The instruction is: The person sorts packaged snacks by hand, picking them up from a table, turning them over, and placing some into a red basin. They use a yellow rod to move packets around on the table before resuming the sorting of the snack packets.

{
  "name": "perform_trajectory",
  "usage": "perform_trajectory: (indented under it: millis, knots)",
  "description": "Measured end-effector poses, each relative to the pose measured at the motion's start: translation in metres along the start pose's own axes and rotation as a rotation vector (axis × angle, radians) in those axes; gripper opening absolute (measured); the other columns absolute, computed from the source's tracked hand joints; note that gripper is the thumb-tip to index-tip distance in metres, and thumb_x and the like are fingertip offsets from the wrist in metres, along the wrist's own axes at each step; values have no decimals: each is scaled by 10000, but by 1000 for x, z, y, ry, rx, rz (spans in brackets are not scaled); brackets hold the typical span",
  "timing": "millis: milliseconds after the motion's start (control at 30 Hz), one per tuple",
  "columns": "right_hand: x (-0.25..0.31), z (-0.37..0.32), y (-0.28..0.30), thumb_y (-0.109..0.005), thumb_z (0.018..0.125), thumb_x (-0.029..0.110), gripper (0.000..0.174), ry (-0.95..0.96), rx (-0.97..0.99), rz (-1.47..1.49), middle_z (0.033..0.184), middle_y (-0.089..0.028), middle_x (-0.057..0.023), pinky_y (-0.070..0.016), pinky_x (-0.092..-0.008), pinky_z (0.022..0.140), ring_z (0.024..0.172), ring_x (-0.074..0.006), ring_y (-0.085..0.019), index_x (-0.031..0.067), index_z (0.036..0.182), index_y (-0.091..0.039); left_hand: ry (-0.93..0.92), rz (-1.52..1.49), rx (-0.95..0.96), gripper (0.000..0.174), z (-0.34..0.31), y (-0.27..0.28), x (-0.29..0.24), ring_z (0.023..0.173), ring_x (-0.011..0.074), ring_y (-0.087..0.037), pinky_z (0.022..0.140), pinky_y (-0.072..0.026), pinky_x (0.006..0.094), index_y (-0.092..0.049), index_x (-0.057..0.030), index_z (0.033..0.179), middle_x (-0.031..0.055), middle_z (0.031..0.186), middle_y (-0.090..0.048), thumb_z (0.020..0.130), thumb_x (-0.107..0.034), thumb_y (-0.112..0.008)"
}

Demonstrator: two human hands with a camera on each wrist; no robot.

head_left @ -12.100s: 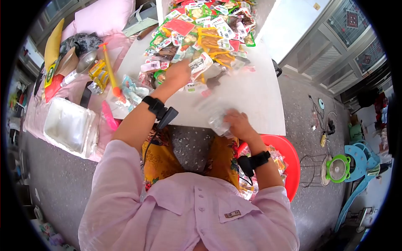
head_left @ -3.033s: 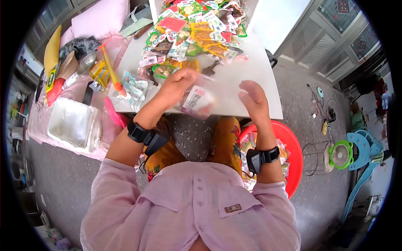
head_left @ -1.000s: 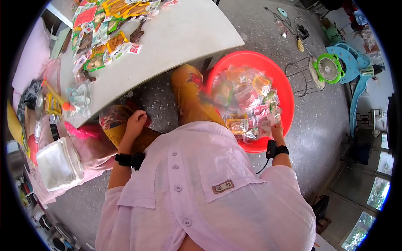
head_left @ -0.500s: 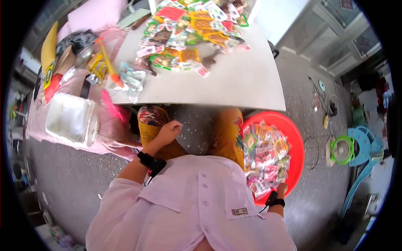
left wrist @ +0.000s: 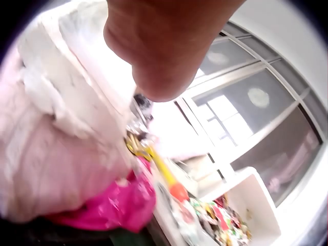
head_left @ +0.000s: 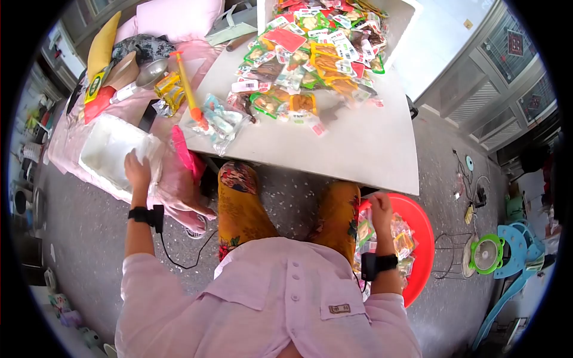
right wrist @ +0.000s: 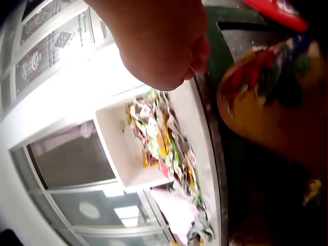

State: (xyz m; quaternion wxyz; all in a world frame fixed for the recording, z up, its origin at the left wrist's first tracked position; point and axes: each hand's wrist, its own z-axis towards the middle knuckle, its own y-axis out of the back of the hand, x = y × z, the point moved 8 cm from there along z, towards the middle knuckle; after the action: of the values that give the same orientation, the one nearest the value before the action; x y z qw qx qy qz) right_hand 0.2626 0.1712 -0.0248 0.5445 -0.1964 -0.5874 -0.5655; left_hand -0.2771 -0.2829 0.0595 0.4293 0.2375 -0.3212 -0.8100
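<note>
My left hand (head_left: 138, 170) reaches over the white box (head_left: 107, 138) on the pink bedding, its fingers loosely spread over the inside of the box. In the left wrist view, that hand (left wrist: 164, 48) overlaps the box's pale wall (left wrist: 66, 77); its fingertips are mostly hidden. Above the back of the red tub (head_left: 422, 238) is my right hand (head_left: 382, 212), with loosely bent fingers and nothing seen in them. Several sealed food packets (head_left: 404, 243) lie in the tub. The right wrist view shows the right hand (right wrist: 159, 43) mostly from its underside.
A heap of food packets (head_left: 328, 56) spills from a white bin (head_left: 401, 30) onto the white table (head_left: 370, 143). On its left corner lies a clear bag (head_left: 222, 122) beside an orange-and-yellow tube (head_left: 190, 95). A pink plastic bag (head_left: 182, 149) hangs near the white box. A green fan (head_left: 486, 253) stands right.
Three seconds ago my left hand held a clear packet over the table; later the right hand was at the tub. Now the left hand is at the white box and the right has risen.
</note>
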Motion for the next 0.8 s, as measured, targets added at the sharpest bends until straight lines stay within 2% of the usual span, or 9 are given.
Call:
perform_trajectory:
  millis: [67,167,300,367,400,500,600,700,800]
  knots:
    - [38,4,-32,-517,761,42,75,218,27,-107,725,-498,-10,-389,-204,568,646,-74,-457,23,833,-511,162,219,112,427,-5,-6,39,987,348,-441,854,-342,401,-448,-20,1092,200,1018,-492,731,-243,-501]
    - [39,4,-67,-508,770,48,79,110,140,33,711,-490,-14,-389,-206,576,644,-81,-450,21,845,-507,217,134,577,437,-35,-84,121,966,348,-464,840,-357,403,-435,-42,1120,201,1000,-511,755,-281,-453]
    - [44,-1,-82,-499,772,36,59,277,137,-79,692,-478,-29,-387,-207,569,626,-83,-444,16,828,-497,313,141,602,347,-25,-52,86,893,363,-494,774,-385,427,-496,-20,990,208,944,-533,773,-275,-407]
    - [36,-4,-84,-501,767,30,57,229,118,-79,698,-484,-43,-392,-214,575,629,-101,-457,16,823,-496,314,140,629,307,-24,-54,86,852,375,-501,740,-392,436,-522,-3,894,213,896,-544,778,-256,-394]
    - [35,-5,-84,-501,765,28,57,204,108,-79,700,-487,-49,-394,-218,577,630,-110,-463,16,820,-496,298,90,591,294,-22,-51,84,833,380,-502,723,-392,439,-519,5,856,217,870,-544,781,-247,-389]
    - [55,-7,-81,-512,754,29,73,355,55,-100,715,-497,-74,-402,-230,583,629,-146,-480,16,825,-498,233,-23,502,281,-16,-52,82,789,393,-503,686,-392,443,-512,24,782,229,809,-541,788,-221,-374]
    - [55,-7,-81,-522,729,39,87,282,30,-108,759,-559,-139,-436,-313,627,711,-266,-549,20,812,-536,193,-61,443,269,-13,-61,95,767,398,-501,672,-390,434,-509,27,780,234,786,-536,795,-200,-366]
    - [57,-6,-82,-522,728,32,90,229,63,-86,746,-552,-129,-432,-292,611,683,-250,-543,13,816,-528,204,-161,308,245,6,-33,65,746,392,-502,657,-394,416,-506,27,774,230,772,-533,796,-180,-377]
    - [48,2,-85,-528,734,37,93,188,114,-16,714,-534,-103,-419,-260,586,636,-194,-520,12,823,-521,173,-391,146,199,27,8,-4,694,359,-504,643,-398,377,-508,22,777,206,733,-525,789,-154,-415]
